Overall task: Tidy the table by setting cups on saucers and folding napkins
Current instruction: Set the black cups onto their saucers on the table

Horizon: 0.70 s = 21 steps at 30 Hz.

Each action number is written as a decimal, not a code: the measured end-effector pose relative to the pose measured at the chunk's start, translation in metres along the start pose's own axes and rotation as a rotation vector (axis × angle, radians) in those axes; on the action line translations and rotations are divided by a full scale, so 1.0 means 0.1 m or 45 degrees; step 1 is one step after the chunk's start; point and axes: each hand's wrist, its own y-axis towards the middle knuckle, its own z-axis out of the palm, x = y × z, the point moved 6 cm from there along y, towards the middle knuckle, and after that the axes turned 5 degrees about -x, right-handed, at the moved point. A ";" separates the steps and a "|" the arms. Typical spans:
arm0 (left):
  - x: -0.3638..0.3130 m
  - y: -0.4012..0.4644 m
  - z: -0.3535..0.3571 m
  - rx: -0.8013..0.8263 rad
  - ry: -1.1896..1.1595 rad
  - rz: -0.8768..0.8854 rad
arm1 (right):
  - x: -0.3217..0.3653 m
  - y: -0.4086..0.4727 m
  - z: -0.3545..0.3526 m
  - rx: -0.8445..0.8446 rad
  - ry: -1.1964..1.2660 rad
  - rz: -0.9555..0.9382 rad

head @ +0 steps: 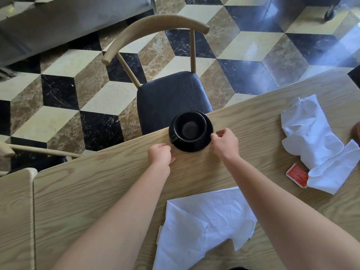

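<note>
A black cup (190,127) stands upright on a black saucer (196,146) at the far edge of the wooden table (97,191). My left hand (160,155) sits just left of the saucer with curled fingers, and whether it touches the rim is unclear. My right hand (225,142) is at the saucer's right edge, fingers curled at the rim. A white napkin (202,225) lies loosely spread between my forearms. A second crumpled white napkin (315,141) lies at the right.
A small red box (296,175) lies partly under the crumpled napkin. A wooden chair with a black seat (169,96) stands beyond the table edge, right behind the saucer. Another table (15,217) abuts on the left. A dark rim (238,268) shows at the bottom edge.
</note>
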 end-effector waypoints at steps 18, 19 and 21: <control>0.21 -0.02 0.07 0.142 -0.160 -0.105 | -0.14 -0.07 0.17 0.057 0.128 0.021; 0.22 -0.03 0.06 0.151 -0.170 -0.104 | -0.14 -0.09 0.18 0.063 0.122 0.024; 0.22 -0.06 0.02 0.178 -0.170 -0.100 | -0.14 -0.13 0.18 0.083 0.136 0.047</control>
